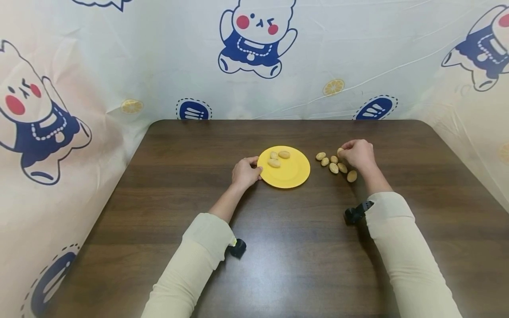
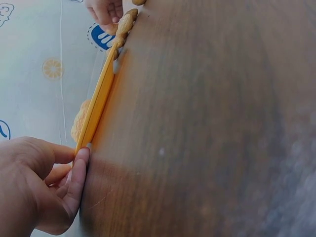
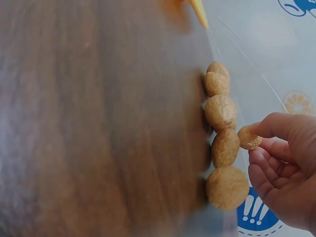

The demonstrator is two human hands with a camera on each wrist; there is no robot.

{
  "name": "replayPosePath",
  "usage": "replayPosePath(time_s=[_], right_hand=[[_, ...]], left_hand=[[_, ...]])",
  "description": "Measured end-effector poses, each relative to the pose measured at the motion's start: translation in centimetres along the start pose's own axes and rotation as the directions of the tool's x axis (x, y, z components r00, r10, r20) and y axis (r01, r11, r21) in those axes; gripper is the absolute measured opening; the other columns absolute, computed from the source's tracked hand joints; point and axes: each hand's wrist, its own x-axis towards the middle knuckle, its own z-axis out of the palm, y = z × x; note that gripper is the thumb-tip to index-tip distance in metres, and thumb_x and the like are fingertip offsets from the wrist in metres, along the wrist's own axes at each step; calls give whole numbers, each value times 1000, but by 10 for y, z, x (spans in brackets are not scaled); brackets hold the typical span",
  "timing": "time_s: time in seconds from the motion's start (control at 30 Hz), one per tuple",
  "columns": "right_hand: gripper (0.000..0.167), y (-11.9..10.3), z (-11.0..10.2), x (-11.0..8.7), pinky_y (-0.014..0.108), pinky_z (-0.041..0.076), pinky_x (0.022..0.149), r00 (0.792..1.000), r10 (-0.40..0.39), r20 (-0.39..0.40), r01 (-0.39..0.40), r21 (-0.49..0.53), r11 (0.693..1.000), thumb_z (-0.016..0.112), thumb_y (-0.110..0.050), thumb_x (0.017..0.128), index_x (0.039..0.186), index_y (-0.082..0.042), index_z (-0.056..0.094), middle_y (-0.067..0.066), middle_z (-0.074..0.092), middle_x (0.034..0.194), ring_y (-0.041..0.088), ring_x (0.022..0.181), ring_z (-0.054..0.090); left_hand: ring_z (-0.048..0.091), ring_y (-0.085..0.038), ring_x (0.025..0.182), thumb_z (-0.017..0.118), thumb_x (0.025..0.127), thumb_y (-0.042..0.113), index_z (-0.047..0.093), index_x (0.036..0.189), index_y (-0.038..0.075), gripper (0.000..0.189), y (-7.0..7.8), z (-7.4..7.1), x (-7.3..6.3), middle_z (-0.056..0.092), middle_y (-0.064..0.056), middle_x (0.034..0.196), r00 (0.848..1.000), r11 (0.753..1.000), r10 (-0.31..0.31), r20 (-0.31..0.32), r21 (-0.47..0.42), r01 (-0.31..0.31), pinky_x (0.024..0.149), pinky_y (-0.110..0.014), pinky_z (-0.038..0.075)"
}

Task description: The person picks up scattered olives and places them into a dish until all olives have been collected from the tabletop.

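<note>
A round yellow plate point(image 1: 288, 176) lies on the table with three tan, wrinkled, oval nuts, which look like walnuts in the shell, near its far left side; one walnut point(image 1: 274, 163) is closest to my left hand. My left hand point(image 1: 245, 172) pinches the plate's left rim between thumb and fingers, as the left wrist view shows with the plate point(image 2: 98, 98) edge-on. To the right of the plate, my right hand point(image 1: 359, 154) pinches a single walnut point(image 3: 249, 138) between thumb and fingertips, just above a loose group of walnuts point(image 3: 220, 112) on the table.
Several walnuts lie in that group, with one walnut point(image 1: 351, 176) at its near right end. The brown wooden table point(image 1: 286, 247) meets a printed cloth backdrop point(image 1: 159, 53) at its far edge. A small black camera point(image 1: 354, 215) sits at each sleeve cuff.
</note>
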Motion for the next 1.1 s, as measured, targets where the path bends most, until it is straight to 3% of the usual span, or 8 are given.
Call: replayPosePath(time_s=[0.3,0.53,0.83,1.0,1.1], right_hand=[[28,-10,0,-2,46,40,85,1000,7,6,-7,64,998,63,-19,86,105,1,66,19,61,105,37,114,37],[28,-18,5,-6,43,45,78,1000,7,27,-10,100,995,63,-20,86,107,0,65,17,62,103,31,101,48],[29,-29,14,-8,44,43,83,999,-28,37,25,97,995,64,-19,85,106,0,66,17,62,104,32,107,43],[27,-34,20,-7,43,41,86,997,-47,58,40,113,993,63,-18,86,106,0,66,17,63,102,30,100,49],[26,-37,25,-6,41,45,81,997,-55,62,47,115,992,63,-17,85,105,-1,67,16,63,100,28,93,53]], left_hand=[[60,-7,56,63,87,14,56,129,11,42,-1,0,0,64,1,101,1000,1000,5,-5,-2,-5,51,-20,42],[60,-7,55,63,87,14,56,129,11,43,-1,1,0,64,1,102,1000,1000,2,-2,-6,-2,51,-20,42],[61,-8,57,63,87,14,56,129,11,42,-1,1,0,64,1,102,1000,1000,7,-6,1,-7,54,-21,42],[61,-8,57,63,88,15,56,129,12,42,-1,1,0,64,1,102,1000,1000,5,-7,7,-5,56,-22,42],[62,-8,57,63,88,15,56,129,11,42,-1,2,1,63,1,102,1000,1000,4,-6,3,-4,56,-22,43]])
